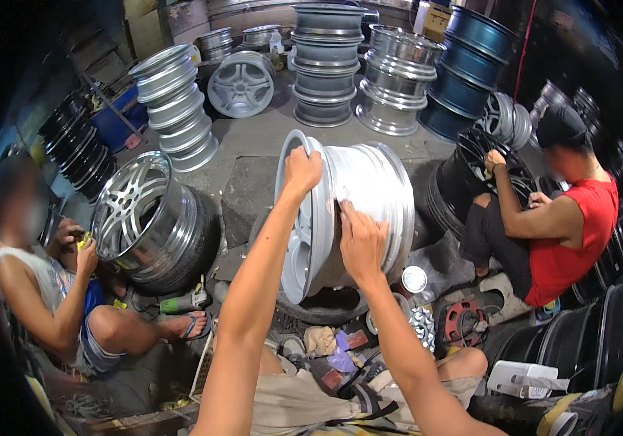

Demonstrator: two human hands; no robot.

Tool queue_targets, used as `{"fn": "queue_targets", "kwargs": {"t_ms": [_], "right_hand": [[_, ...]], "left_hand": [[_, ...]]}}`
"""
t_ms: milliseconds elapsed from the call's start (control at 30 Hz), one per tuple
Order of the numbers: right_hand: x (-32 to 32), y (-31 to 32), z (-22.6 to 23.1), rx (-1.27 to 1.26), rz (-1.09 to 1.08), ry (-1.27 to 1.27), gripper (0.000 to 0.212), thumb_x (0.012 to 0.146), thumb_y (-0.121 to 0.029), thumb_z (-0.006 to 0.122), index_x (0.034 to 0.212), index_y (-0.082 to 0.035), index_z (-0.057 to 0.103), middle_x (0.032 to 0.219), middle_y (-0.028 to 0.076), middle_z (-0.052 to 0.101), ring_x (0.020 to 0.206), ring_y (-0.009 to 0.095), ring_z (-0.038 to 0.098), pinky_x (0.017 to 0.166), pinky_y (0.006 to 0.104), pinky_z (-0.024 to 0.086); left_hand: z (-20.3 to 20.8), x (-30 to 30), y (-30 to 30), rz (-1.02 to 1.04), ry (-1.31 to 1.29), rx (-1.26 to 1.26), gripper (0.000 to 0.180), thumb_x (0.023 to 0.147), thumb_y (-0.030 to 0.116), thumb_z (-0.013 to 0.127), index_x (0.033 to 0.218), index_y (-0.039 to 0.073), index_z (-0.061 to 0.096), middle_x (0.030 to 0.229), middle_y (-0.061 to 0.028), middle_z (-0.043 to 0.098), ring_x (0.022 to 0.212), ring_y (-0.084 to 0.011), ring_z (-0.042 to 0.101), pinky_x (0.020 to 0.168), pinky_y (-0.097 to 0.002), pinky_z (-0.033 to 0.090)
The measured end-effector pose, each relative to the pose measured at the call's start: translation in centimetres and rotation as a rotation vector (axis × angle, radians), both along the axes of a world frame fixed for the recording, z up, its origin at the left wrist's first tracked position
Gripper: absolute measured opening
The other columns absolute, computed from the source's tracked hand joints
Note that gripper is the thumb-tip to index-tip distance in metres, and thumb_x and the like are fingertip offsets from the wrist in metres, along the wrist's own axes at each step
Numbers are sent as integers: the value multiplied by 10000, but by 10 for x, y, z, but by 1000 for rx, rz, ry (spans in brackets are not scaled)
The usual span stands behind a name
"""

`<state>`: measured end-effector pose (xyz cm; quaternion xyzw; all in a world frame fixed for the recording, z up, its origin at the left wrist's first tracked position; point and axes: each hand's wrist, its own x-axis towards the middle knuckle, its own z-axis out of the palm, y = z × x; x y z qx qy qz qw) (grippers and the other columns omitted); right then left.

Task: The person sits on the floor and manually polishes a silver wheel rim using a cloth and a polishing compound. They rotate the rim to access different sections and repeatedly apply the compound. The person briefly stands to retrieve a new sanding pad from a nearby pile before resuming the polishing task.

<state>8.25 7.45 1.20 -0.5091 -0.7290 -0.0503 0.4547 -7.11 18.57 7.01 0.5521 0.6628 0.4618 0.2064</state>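
Observation:
A silver alloy wheel rim [370,185] stands on its side in front of me, resting on a dark tyre [319,314]. My left hand [304,171] is closed over the top of its left lip, steadying it. Against the pale barrel, my right hand [362,236] presses its fingertips, with the index finger reaching forward and the others bent. Anything under those fingertips is too small to make out. A whitish patch shows on the metal just beyond them.
Stacked rims [324,69] stand along the back. On the left a person [50,291] sits by a polished rim [133,207]; on the right a person in red [569,232] handles a black rim [479,171]. An angle grinder [184,301], a can [413,279] and rags [320,340] lie around.

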Motion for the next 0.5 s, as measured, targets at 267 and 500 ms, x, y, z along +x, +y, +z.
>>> {"fn": "queue_targets", "kwargs": {"t_ms": [267, 500], "right_hand": [[6, -13, -21, 6, -73, -90, 274, 920, -134, 575, 1179, -92, 657, 889, 40, 681, 788, 196, 605, 713, 376, 335], [5, -13, -10, -5, -78, -121, 276, 925, -142, 567, 1182, -81, 646, 854, 44, 665, 763, 207, 599, 720, 389, 343]], "left_hand": [[2, 1, -8, -8, -13, 22, 414, 837, 238, 492, 997, -117, 631, 1029, -341, 631, 1077, -473, 576, 960, -484, 431], [4, -5, -1, -6, 5, 3, 409, 834, 235, 490, 1003, -108, 633, 1066, -340, 621, 1078, -474, 573, 970, -479, 429]]}}
